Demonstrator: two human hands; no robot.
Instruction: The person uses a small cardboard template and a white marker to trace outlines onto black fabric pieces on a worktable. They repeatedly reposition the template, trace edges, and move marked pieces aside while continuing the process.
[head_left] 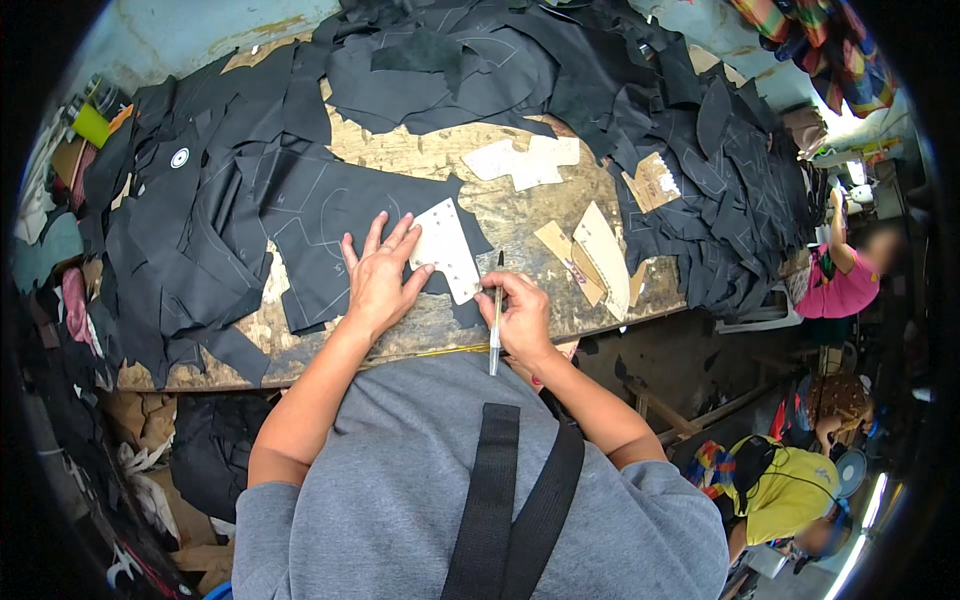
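Observation:
A black leather piece [345,215] with pale outlines drawn on it lies flat near the front edge of the wooden table. On its right end rests a cream card pattern [446,245] with small holes. My left hand [378,275] is spread over the leather, its fingertips and thumb touching the pattern's left edge. At the pattern's lower right corner, my right hand [520,315] is closed around a slim pen [494,345]. The pen stands nearly lengthwise to me, its dark end away and its clear end toward my body. Its contact with the leather cannot be made out.
Black leather pieces [230,200] heap up on the left, back and right of the worn table [390,148]. Loose card patterns [535,160] and a curved one [602,255] lie to the right. People in pink [845,280] and yellow [795,490] are at the far right.

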